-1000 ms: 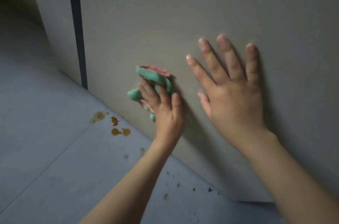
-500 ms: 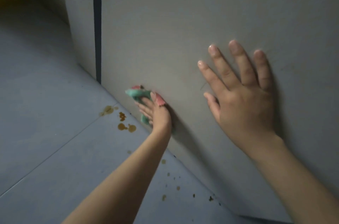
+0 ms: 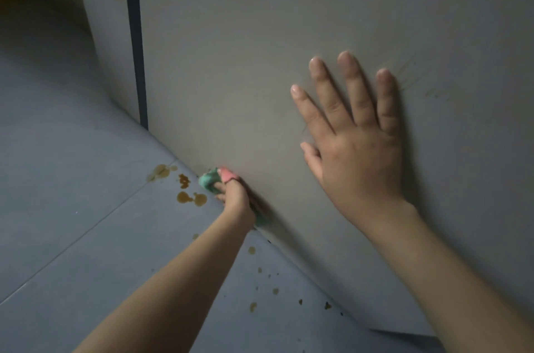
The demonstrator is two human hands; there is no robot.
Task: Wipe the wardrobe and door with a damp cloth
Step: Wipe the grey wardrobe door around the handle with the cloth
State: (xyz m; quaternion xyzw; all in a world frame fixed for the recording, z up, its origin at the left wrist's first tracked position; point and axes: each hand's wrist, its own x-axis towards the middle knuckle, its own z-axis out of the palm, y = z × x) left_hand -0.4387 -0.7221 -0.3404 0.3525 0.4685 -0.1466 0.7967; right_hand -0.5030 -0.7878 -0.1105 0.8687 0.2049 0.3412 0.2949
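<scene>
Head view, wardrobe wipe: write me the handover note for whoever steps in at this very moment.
Left hand: closed on the green and pink cloth, pressing it to the wardrobe panel at its bottom edge, next to the floor.
Right hand: empty, flat on the panel with fingers spread, bracing.
Done: cannot tell which areas are already wiped.
Left: faint streaks show on the panel just right of the right hand. Brown spots lie on the floor by the cloth. No door can be made out in this view.

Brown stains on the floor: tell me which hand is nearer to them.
Left. The left hand, gripping the cloth, is right beside the brown stains; the right hand rests flat higher on the wardrobe panel.
</scene>
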